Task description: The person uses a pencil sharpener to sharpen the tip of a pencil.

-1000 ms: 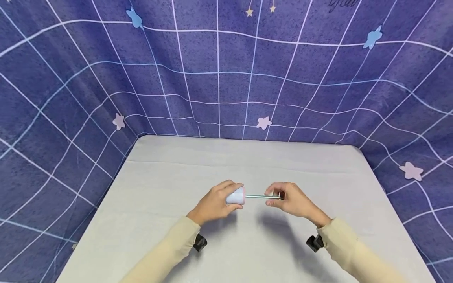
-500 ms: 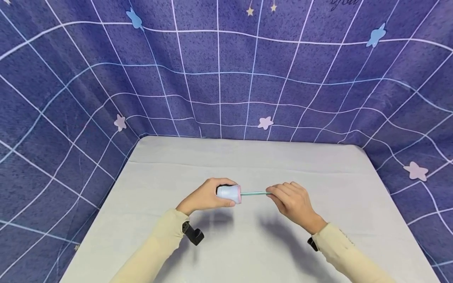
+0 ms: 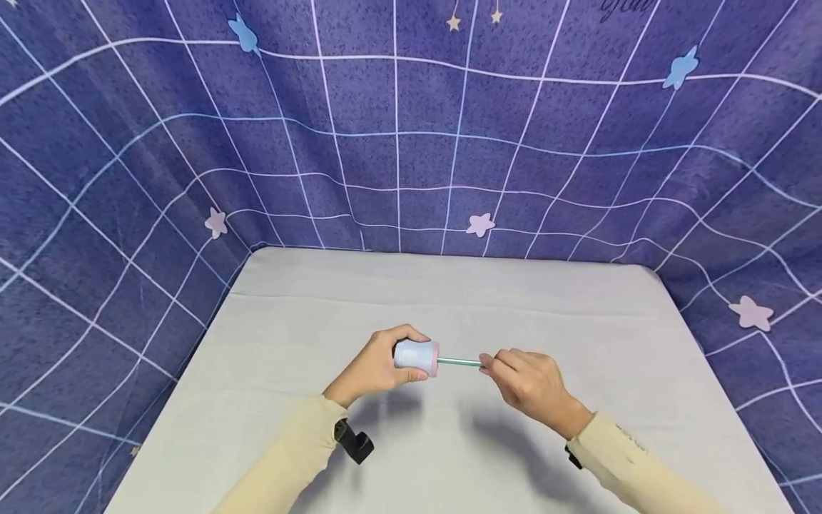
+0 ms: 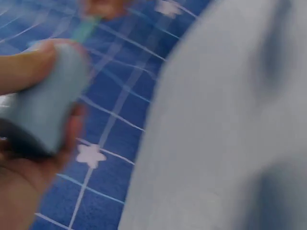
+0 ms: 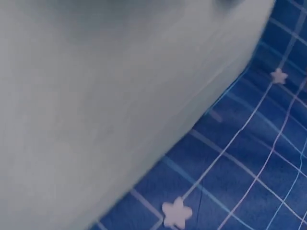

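Observation:
In the head view my left hand grips a pale blue, cup-shaped piece with a pink rim, thumb on the near side and fingers on the far side. It lies sideways above the table. From its rim a thin green rod runs to the right, and my right hand pinches the rod's far part, hiding its end. The left wrist view, blurred, has the blue piece between thumb and fingers, its lower end dark. The right wrist view catches neither hand nor rod.
Below the hands spreads a table under a whitish cloth. A blue-purple curtain with grid lines and stars hangs behind it and on both sides. Black wrist cameras are strapped under the sleeves.
Both wrists have turned, and the right fingers have closed over the rod from above. A shorter length of rod shows between the hands. Over the last half second the right hand dropped slightly.

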`<act>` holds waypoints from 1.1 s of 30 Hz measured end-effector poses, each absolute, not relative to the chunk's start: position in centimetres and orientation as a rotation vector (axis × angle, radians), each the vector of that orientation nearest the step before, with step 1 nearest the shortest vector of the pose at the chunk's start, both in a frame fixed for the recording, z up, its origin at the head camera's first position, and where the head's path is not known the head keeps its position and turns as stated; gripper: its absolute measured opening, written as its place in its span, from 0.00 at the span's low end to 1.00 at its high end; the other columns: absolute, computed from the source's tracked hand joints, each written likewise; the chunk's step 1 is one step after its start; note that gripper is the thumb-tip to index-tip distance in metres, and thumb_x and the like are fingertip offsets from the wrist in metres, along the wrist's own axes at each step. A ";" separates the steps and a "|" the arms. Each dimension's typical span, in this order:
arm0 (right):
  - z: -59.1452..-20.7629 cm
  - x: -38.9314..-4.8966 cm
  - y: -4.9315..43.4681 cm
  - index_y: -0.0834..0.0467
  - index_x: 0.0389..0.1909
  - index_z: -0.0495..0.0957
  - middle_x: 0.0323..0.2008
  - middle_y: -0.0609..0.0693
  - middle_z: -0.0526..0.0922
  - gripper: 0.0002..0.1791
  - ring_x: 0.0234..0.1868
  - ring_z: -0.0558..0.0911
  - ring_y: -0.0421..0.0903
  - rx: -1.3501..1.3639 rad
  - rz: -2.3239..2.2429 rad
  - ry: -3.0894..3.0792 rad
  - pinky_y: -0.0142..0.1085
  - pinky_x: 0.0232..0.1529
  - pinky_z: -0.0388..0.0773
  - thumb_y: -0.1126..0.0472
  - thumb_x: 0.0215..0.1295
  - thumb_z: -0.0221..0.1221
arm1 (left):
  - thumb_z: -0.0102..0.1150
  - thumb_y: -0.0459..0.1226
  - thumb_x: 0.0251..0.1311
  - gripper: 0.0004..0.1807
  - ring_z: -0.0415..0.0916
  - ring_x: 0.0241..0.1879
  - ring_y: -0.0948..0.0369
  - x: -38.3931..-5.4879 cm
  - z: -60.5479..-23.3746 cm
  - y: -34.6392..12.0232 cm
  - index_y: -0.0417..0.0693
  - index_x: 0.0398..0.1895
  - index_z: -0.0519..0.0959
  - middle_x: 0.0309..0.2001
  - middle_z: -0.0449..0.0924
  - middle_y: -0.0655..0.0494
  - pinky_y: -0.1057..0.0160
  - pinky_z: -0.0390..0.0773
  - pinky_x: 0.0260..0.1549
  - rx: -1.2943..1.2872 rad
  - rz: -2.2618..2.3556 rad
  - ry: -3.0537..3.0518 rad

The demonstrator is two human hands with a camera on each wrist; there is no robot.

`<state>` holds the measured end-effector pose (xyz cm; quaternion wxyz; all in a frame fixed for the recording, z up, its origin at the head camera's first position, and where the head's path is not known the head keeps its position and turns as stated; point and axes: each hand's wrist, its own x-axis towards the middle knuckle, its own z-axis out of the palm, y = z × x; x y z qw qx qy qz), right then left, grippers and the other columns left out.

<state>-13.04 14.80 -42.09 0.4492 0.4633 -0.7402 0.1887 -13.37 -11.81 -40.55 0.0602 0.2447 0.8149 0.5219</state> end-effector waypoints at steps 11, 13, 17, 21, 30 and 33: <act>-40.0 -13.0 16.3 0.69 0.27 0.77 0.15 0.40 0.69 0.07 0.16 0.62 0.32 1.018 2.037 -2.777 0.26 0.16 0.56 0.68 0.60 0.59 | 0.75 0.28 0.40 0.27 0.79 0.44 0.56 -11.4 -42.1 -10.7 0.39 0.47 0.75 0.46 0.79 0.48 0.65 0.80 0.45 1.433 1.294 2.866; -40.4 -13.3 16.5 0.72 0.29 0.76 0.15 0.41 0.68 0.09 0.16 0.62 0.32 0.993 2.136 -2.829 0.26 0.17 0.57 0.67 0.62 0.58 | 0.75 0.29 0.39 0.28 0.79 0.46 0.55 -11.5 -42.4 -10.8 0.38 0.47 0.76 0.46 0.80 0.47 0.66 0.78 0.48 1.567 1.183 2.932; -41.3 -13.4 16.2 0.67 0.32 0.78 0.18 0.46 0.73 0.07 0.19 0.66 0.33 1.004 1.919 -2.850 0.27 0.21 0.64 0.65 0.62 0.60 | 0.75 0.31 0.40 0.27 0.78 0.47 0.57 -11.8 -42.5 -11.1 0.39 0.48 0.77 0.46 0.81 0.48 0.66 0.78 0.49 1.544 1.085 2.993; -41.6 -13.2 16.0 0.56 0.33 0.79 0.22 0.44 0.78 0.06 0.19 0.67 0.31 0.980 1.399 -2.746 0.27 0.21 0.65 0.64 0.56 0.66 | 0.74 0.35 0.44 0.27 0.78 0.44 0.59 -12.2 -42.3 -11.2 0.41 0.50 0.76 0.46 0.80 0.51 0.63 0.80 0.44 1.281 1.144 2.951; -42.7 -13.6 16.0 0.54 0.33 0.82 0.27 0.42 0.84 0.08 0.21 0.75 0.38 1.001 0.526 -2.045 0.30 0.20 0.66 0.56 0.65 0.58 | 0.70 0.41 0.51 0.26 0.73 0.33 0.63 -13.5 -40.1 -10.9 0.42 0.54 0.77 0.44 0.82 0.52 0.67 0.74 0.30 0.804 1.224 2.648; -42.4 -13.8 15.9 0.55 0.33 0.82 0.24 0.43 0.81 0.14 0.19 0.72 0.40 0.987 0.332 -1.871 0.30 0.19 0.62 0.55 0.71 0.51 | 0.69 0.41 0.52 0.23 0.73 0.32 0.63 -14.1 -39.5 -10.9 0.42 0.51 0.79 0.41 0.82 0.51 0.67 0.75 0.30 0.775 1.255 2.530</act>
